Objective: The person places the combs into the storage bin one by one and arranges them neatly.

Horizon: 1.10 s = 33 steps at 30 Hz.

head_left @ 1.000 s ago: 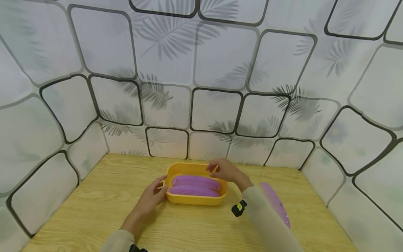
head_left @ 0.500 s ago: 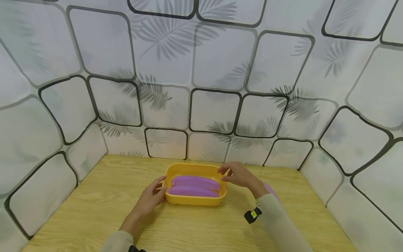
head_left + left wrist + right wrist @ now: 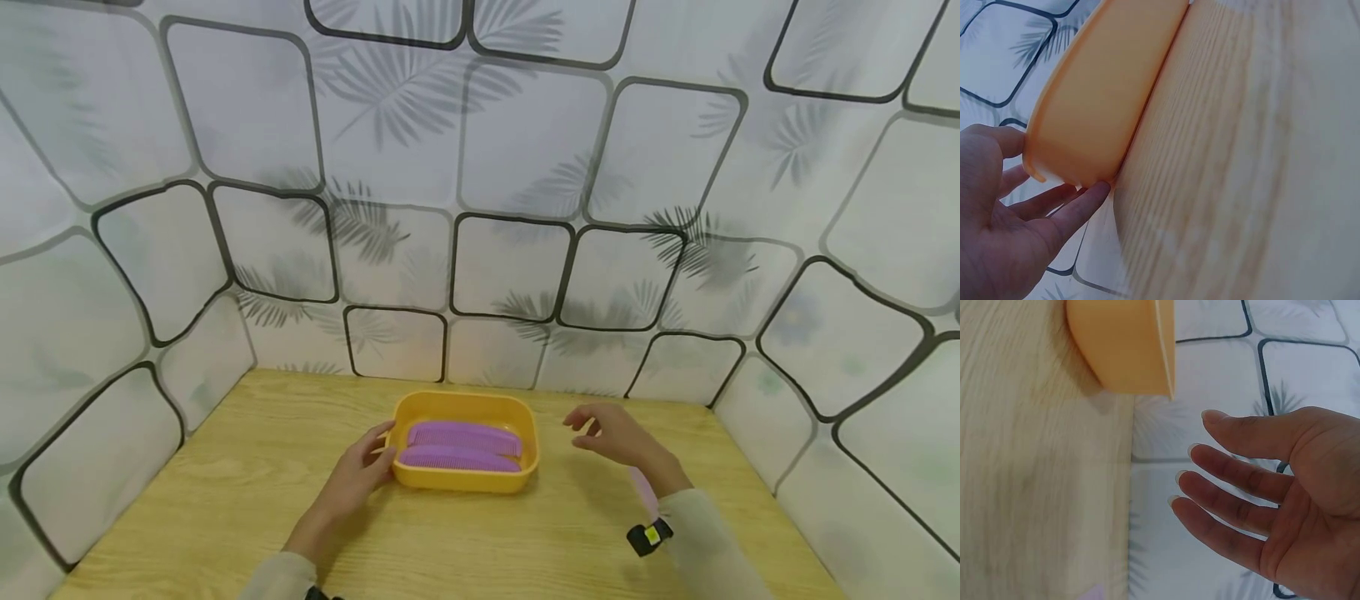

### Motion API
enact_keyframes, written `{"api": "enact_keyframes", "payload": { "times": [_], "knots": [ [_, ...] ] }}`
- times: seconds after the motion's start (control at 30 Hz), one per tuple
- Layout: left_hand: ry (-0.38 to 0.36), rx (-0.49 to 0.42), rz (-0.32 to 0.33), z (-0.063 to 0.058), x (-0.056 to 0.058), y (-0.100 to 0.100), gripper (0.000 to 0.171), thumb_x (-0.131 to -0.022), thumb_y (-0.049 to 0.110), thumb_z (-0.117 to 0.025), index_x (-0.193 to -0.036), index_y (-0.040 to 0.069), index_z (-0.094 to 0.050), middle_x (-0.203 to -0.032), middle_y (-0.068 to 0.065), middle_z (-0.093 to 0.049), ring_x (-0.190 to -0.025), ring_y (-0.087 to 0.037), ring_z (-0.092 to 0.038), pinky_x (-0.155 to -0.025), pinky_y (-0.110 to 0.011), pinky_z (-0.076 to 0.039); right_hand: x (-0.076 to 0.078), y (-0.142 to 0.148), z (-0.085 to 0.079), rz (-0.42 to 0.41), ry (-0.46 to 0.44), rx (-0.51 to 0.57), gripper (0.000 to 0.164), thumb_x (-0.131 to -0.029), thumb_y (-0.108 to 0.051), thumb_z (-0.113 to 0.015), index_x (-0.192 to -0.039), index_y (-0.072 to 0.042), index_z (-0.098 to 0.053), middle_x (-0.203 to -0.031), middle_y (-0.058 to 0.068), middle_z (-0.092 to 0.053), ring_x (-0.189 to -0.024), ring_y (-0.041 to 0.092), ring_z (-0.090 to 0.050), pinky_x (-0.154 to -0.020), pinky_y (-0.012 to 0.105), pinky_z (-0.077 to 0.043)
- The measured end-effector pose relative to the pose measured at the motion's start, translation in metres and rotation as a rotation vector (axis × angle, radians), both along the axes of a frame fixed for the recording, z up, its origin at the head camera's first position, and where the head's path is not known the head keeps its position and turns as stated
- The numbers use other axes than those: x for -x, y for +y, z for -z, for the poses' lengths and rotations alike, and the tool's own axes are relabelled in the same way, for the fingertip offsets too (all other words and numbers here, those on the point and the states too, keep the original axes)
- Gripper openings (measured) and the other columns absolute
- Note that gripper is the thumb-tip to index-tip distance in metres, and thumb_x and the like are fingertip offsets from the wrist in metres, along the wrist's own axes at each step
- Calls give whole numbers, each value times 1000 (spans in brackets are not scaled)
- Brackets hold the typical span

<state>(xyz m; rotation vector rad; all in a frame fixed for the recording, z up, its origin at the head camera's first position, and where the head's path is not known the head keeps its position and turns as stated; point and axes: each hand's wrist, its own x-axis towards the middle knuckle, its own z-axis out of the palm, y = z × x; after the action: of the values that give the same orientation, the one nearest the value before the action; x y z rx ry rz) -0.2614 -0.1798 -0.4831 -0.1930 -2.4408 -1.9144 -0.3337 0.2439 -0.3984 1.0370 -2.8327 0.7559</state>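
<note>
A yellow plastic basket sits on the wooden table, with two purple combs lying side by side inside it. At the basket's left end is my left hand; its fairly straight fingers and thumb touch the outer wall and rim, as the left wrist view also shows. To the right of the basket, my right hand hovers apart from it, fingers loosely bent and nothing between them. Another purple comb lies on the table at the right, mostly hidden beneath my right forearm.
The wooden table ends at a wall covering with outlined blocks and leaf prints behind and on both sides. A black camera is strapped to my right wrist.
My right hand has moved from over the basket's right rim out to the right, away from it. The left hand stays at the basket's left end, and the combs inside lie as before.
</note>
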Motion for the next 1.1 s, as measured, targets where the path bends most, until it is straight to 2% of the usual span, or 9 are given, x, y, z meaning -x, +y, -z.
{"api": "enact_keyframes", "payload": {
  "times": [0.13,0.43,0.53,0.7,0.93,1.1],
  "knots": [
    [0,-8,9,0,-1,0,54,-109,19,-54,-158,4,-38,-151,-34,-47,-133,-45,-57,-98,-44,-61,-7,14,4,42,-42,-14,23,-93,-7,-75,-115,-1,-72,-107,16,-73,-83,16,-68,-71,23,-58],
    [0,-21,8,0,-1,0,53,-108,18,-54,-157,4,-39,-151,-33,-48,-133,-45,-58,-97,-44,-61,-19,43,13,94,-65,-36,25,-92,-9,-75,-115,0,-71,-107,18,-73,-84,16,-68,-71,25,-58],
    [1,-22,10,0,-1,0,53,-108,18,-54,-157,3,-39,-151,-33,-47,-133,-45,-57,-97,-44,-61,-19,54,17,103,-66,-49,26,-92,-8,-75,-115,2,-71,-106,20,-72,-83,16,-68,-70,26,-57],
    [6,-14,8,-1,0,0,54,-108,18,-55,-157,3,-39,-151,-34,-48,-133,-45,-57,-97,-44,-61,-16,70,25,117,-52,-52,25,-91,-6,-75,-113,5,-71,-103,21,-72,-84,25,-70,-71,28,-59],
    [3,-10,1,0,0,0,53,-108,18,-55,-157,3,-40,-151,-33,-47,-133,-45,-58,-97,-45,-61,-15,88,35,157,-41,-38,25,-87,-7,-76,-109,4,-72,-102,18,-73,-89,30,-69,-73,33,-60],
    [-2,-15,-2,0,0,0,53,-108,18,-54,-157,4,-39,-151,-33,-47,-133,-45,-58,-97,-44,-61,-14,96,39,204,-82,-61,26,-88,-8,-76,-111,4,-71,-105,20,-73,-91,32,-69,-73,32,-59]
  ]
}}
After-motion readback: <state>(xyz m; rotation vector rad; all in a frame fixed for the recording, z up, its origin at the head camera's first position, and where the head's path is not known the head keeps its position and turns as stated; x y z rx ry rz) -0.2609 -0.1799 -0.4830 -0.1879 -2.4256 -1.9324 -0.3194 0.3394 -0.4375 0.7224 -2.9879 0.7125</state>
